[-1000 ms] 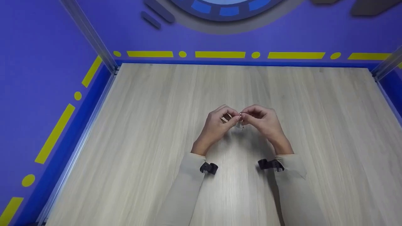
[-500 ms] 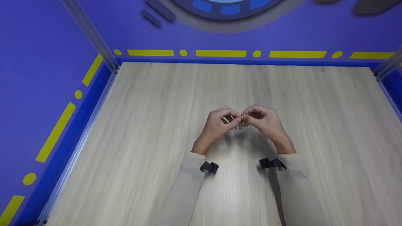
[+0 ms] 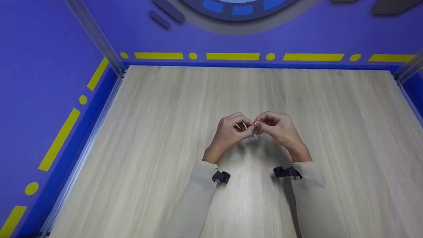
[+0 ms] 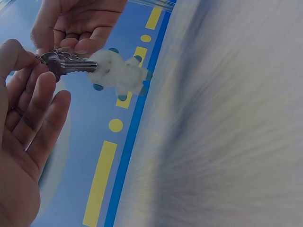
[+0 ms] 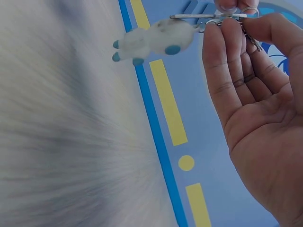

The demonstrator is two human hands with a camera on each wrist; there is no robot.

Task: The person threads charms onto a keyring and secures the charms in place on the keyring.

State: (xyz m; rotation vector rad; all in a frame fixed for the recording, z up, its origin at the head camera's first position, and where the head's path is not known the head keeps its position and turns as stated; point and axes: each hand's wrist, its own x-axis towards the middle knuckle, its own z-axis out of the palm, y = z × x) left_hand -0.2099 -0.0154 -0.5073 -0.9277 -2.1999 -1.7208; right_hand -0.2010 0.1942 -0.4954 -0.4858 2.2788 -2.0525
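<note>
Both hands meet fingertip to fingertip over the table. My left hand [image 3: 233, 130] pinches a thin metal key ring [image 4: 40, 59] between thumb and index finger, its other fingers loosely bent below. From the opposite side, my right hand [image 3: 277, 129] pinches at the same ring, beside a short chain [image 4: 68, 56]. A silver key [image 4: 73, 65] hangs from the ring. Next to it dangles a small white figure charm [image 5: 158, 42] with teal ears and feet. Another slim metal piece [image 5: 255, 43] shows by the right fingers in the right wrist view. Fingertips partly hide the ring.
The light wood-grain table [image 3: 158, 132] lies below the hands. A blue-purple wall [image 3: 231, 39] with yellow dashes stands at the back, and another panel [image 3: 36, 66] rises on the left. Dark wrist cameras [image 3: 221, 177] sit at both cuffs.
The fingertips have shifted slightly right and toward me since a second ago, and the left fingers have changed their hold a little. The key and charm sway beneath; the hands otherwise keep their place.
</note>
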